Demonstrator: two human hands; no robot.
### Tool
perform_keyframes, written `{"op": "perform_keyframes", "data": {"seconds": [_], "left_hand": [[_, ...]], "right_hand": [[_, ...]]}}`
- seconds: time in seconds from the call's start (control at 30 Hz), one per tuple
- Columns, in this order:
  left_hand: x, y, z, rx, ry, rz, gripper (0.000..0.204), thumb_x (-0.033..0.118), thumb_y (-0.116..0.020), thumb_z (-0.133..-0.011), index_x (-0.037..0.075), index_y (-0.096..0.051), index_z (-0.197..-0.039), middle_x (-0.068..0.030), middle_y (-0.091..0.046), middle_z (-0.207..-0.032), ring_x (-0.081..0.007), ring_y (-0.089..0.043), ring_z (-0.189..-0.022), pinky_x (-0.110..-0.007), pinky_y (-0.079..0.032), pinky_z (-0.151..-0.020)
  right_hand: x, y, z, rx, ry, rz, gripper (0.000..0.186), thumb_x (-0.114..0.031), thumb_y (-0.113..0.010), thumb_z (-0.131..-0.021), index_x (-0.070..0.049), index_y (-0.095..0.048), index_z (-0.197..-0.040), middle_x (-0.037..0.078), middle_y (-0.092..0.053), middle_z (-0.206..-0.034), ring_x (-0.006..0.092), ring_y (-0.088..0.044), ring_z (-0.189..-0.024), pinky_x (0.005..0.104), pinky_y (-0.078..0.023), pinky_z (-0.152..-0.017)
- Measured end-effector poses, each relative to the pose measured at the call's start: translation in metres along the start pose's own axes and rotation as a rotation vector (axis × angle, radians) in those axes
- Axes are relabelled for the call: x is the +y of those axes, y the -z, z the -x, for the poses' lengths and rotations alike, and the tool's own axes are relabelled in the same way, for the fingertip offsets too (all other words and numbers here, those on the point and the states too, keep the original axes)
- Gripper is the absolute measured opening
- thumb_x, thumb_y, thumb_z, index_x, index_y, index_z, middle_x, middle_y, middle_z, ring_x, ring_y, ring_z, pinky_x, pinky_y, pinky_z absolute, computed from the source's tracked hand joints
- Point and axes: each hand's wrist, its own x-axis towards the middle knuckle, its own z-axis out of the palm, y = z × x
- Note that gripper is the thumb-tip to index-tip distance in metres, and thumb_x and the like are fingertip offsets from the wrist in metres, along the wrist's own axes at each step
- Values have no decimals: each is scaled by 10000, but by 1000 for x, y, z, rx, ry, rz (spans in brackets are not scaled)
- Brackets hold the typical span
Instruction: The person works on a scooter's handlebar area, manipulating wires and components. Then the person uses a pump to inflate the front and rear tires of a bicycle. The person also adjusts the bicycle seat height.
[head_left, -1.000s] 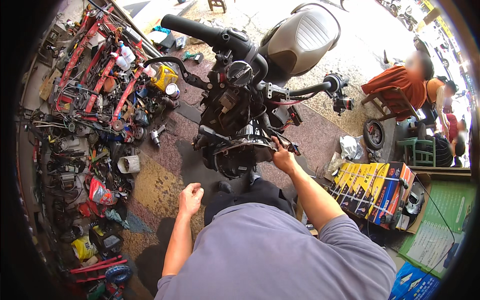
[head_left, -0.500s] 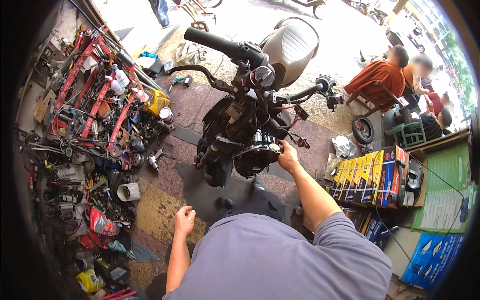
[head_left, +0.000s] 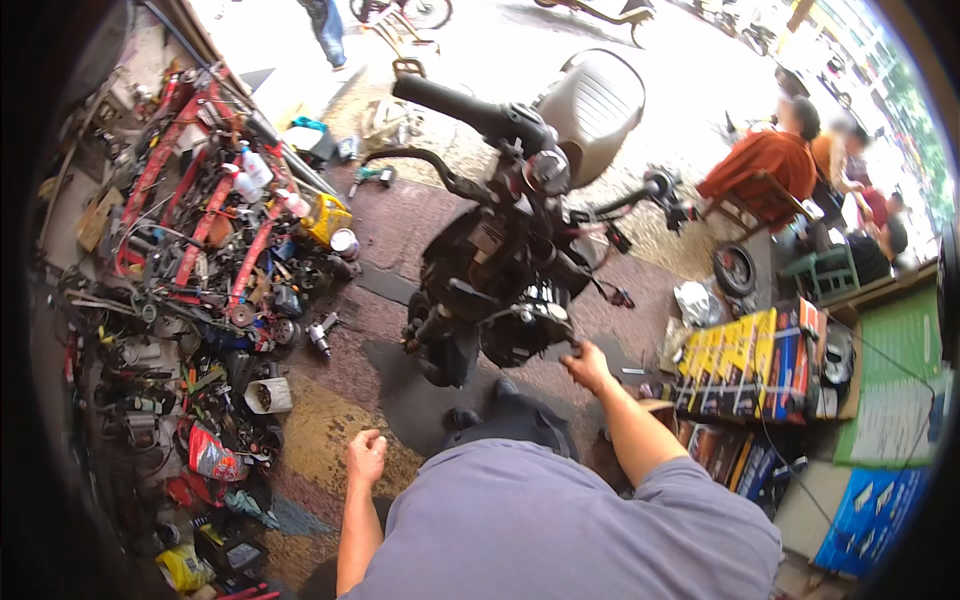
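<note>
Item: one heap of tools and parts (head_left: pixel 200 230), red metal frames among them, spread along the left.
Item: one motorcycle (head_left: pixel 480 245), centre, front end toward the near side, wiring bared. I judged it heavy, best steadied by a handlebar (head_left: pixel 455 108).
Item: one stack of yellow-and-black boxes (head_left: pixel 730 355), right.
Item: one loose wheel (head_left: pixel 735 270), farther right, beyond the boxes.
Item: one round dark lamp unit (head_left: pixel 525 335), at the motorcycle's near end. I took it for fairly light and stiff, its smooth front slippery and breakable; the rim, gripped from both sides, seemed the safer hold, sparing the wiring any pull.
Item: two hands. The right hand (head_left: pixel 588 367) stood at the lamp's right edge, fingers bent; from my view I could not tell whether it pinched anything. The left hand (head_left: pixel 366 458) hung near left, well apart from the lamp, fingers loosely curled, nothing visible in it.
Item: one metal tool (head_left: pixel 321 336), left of the motorcycle.
Item: one dangling connector (head_left: pixel 620 298), right of the lamp.
</note>
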Motion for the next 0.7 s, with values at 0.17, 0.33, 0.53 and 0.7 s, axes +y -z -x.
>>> {"op": "perform_keyframes", "data": {"seconds": [0.17,0.33,0.53,0.7], "left_hand": [[19,-15,15,-11,32,-93,355,192,-704,-848,-17,-681,-1134,-108,-723,-880,-158,-669,-783,-319,-539,-743],[48,-18,17,25,37,-157,389,239,-693,-855,-21,-676,-1143,-131,-730,-899,-189,-690,-829,-335,-543,-782],[50,-17,25,72,80,-129,400,262,-689,-845,-12,-683,-1137,-153,-735,-944,-234,-705,-884,-356,-546,-818],[16,-7,20,97,123,-97,396,256,-707,-829,-2,-690,-1129,-146,-735,-933,-219,-705,-865,-345,-548,-805]], "right_hand": [[14,-22,-2,-298,-122,-55,425,-274,-700,-823,18,-681,-1132,167,-704,-765,224,-688,-623,354,-571,-581],[8,-24,-6,-412,-158,-18,422,-257,-675,-851,29,-669,-1162,156,-710,-784,217,-692,-620,333,-568,-548],[3,-23,-14,-543,-189,62,381,-217,-656,-890,65,-650,-1146,166,-699,-894,253,-689,-696,363,-584,-590],[-1,-44,-18,-577,-164,128,362,-206,-657,-874,68,-665,-1110,171,-697,-878,264,-702,-726,371,-590,-595]]}}
